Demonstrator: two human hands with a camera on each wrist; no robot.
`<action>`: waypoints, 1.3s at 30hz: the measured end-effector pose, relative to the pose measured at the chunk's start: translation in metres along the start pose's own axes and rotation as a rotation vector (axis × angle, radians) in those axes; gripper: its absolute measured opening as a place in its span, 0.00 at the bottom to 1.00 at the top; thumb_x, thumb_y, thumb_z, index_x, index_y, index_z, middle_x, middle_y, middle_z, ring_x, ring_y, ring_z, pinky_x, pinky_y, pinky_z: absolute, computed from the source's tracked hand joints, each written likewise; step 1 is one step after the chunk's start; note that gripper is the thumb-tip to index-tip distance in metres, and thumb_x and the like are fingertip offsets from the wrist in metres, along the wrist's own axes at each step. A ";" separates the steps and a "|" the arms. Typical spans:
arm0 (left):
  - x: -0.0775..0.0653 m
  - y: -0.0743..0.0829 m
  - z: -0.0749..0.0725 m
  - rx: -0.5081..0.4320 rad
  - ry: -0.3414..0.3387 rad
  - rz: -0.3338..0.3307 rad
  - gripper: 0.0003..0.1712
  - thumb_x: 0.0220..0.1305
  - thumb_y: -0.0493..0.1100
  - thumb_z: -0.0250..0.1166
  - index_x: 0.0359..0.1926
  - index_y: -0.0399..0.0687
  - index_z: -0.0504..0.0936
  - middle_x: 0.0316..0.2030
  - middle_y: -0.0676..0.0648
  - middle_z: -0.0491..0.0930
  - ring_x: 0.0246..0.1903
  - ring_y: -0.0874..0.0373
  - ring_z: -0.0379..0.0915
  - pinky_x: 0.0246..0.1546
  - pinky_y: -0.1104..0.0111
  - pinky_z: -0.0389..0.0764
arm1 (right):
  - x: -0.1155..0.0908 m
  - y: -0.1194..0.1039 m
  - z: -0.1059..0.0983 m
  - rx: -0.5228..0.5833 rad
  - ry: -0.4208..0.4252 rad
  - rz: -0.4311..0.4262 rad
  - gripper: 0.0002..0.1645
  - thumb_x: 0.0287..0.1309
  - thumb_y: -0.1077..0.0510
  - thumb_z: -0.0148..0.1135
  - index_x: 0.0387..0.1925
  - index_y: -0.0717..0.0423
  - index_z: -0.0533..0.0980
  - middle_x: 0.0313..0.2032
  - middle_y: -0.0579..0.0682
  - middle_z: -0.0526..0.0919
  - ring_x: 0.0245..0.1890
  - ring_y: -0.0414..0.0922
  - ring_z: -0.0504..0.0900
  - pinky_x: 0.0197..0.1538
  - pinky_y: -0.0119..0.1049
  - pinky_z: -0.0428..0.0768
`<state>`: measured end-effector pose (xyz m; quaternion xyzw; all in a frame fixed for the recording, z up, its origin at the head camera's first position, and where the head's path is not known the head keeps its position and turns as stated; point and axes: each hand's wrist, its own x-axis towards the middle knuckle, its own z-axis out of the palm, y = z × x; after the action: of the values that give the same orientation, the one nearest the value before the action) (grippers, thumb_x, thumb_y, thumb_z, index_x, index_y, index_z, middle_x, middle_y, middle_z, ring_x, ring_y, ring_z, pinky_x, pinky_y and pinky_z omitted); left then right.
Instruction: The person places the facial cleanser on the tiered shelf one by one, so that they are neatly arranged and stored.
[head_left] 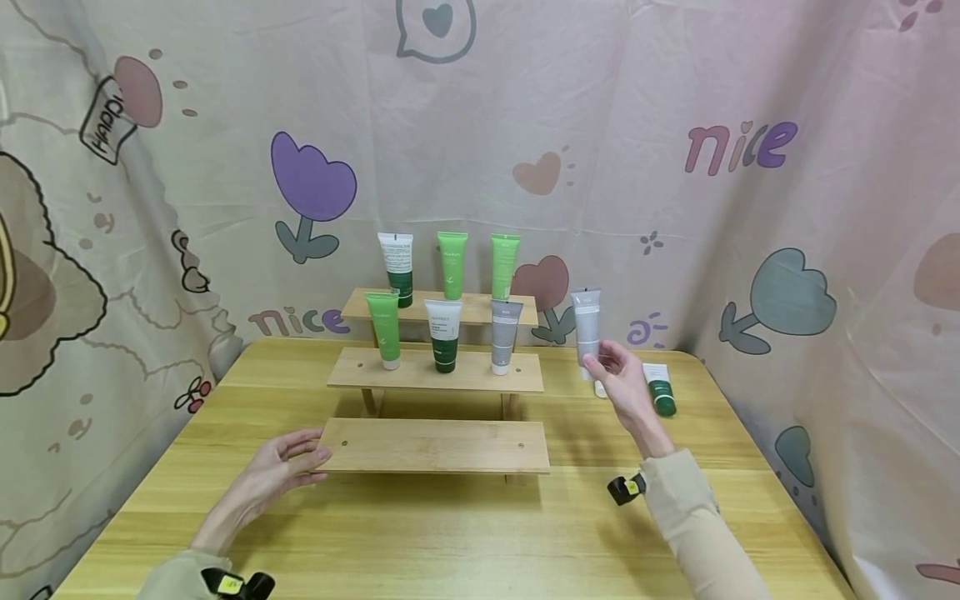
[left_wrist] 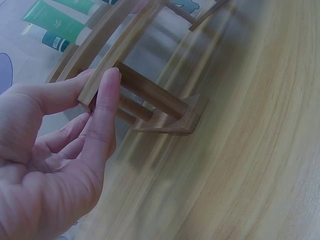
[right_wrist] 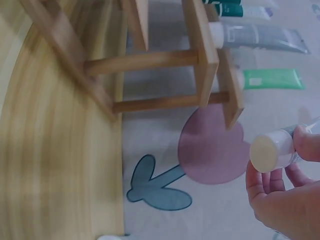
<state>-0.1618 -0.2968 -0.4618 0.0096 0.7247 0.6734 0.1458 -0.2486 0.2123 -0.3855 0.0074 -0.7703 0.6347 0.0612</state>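
Note:
My left hand (head_left: 281, 467) pinches the left end of the lowest step of a wooden three-tier stand (head_left: 442, 447), thumb and fingers round the board's edge in the left wrist view. To the right of the stand, my right hand (head_left: 624, 385) holds a grey squeeze tube (head_left: 587, 323) upright above the table, white cap (right_wrist: 265, 154) downward. On the middle step stand a light green tube (head_left: 386, 327), a white and dark green tube (head_left: 444, 333) and a grey tube (head_left: 505, 335). The top step bears a white and green tube (head_left: 397, 267) and two light green tubes (head_left: 452, 265).
Another white and dark green tube (head_left: 660, 389) lies on the table (head_left: 465, 542) at the back right. Partly hidden behind the right hand, a white cap (head_left: 600, 389) shows. A printed curtain (head_left: 600, 100) hangs behind the table and along both sides.

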 end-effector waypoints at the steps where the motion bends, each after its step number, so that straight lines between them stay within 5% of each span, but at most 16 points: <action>1: 0.000 0.000 0.000 0.000 -0.001 -0.001 0.46 0.72 0.37 0.62 0.74 0.19 0.42 0.59 0.36 0.62 0.47 0.65 0.78 0.56 0.64 0.88 | -0.001 -0.001 0.001 0.005 0.000 -0.006 0.30 0.70 0.65 0.56 0.69 0.71 0.63 0.63 0.69 0.71 0.49 0.35 0.74 0.52 0.15 0.77; 14: 0.000 0.001 0.000 -0.009 -0.006 -0.003 0.47 0.71 0.38 0.62 0.74 0.20 0.41 0.57 0.40 0.63 0.47 0.65 0.78 0.55 0.65 0.88 | -0.012 -0.017 0.015 0.077 -0.005 -0.103 0.29 0.66 0.68 0.61 0.65 0.74 0.66 0.44 0.45 0.78 0.43 0.33 0.77 0.51 0.18 0.81; 39: -0.001 0.002 0.001 -0.001 -0.001 -0.005 0.47 0.71 0.37 0.62 0.74 0.19 0.42 0.55 0.42 0.66 0.46 0.64 0.78 0.54 0.67 0.89 | -0.033 -0.028 0.070 0.082 -0.153 -0.221 0.26 0.57 0.71 0.67 0.58 0.70 0.73 0.44 0.60 0.81 0.41 0.38 0.80 0.52 0.24 0.85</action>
<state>-0.1608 -0.2955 -0.4602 0.0081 0.7243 0.6733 0.1480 -0.2197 0.1365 -0.3742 0.1432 -0.7405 0.6528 0.0713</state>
